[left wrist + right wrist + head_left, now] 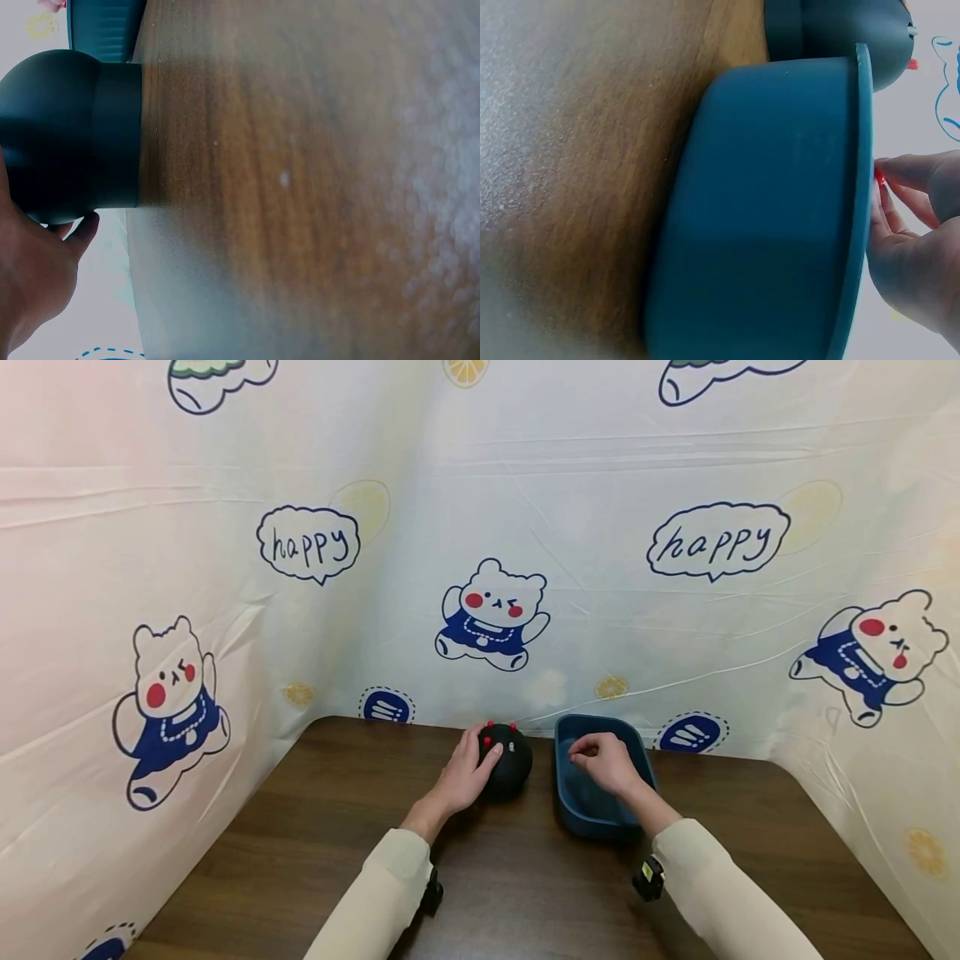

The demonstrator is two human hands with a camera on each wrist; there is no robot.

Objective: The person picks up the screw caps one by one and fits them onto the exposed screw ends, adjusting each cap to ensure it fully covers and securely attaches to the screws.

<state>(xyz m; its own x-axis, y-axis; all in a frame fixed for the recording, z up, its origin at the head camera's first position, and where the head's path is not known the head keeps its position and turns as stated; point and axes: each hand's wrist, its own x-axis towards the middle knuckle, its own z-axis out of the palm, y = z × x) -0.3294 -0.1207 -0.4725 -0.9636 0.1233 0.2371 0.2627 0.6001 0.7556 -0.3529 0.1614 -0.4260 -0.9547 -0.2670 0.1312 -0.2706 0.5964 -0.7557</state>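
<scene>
A black ball-shaped object (pixel 507 773) with a flat cylindrical base stands on the table. Several small red pegs (pixel 487 742) stick out of its top, beside a small silvery piece (pixel 512 747). My left hand (pixel 463 774) grips its left side, thumb across the front and fingers behind. Over the blue bin (pixel 567 802) to its right, my right hand (pixel 606 763) pinches a small red peg (pixel 879 177) between thumb and fingertips. The right wrist view has that hand just above the bin's rim, and the peg is mostly hidden by the fingers.
A brown wooden table (pixel 517 893) lies under everything. Light printed cloth (pixel 585 635) hangs behind and at both sides of it, reaching the table's back edge. The bin's raised wall stands close beside the black object.
</scene>
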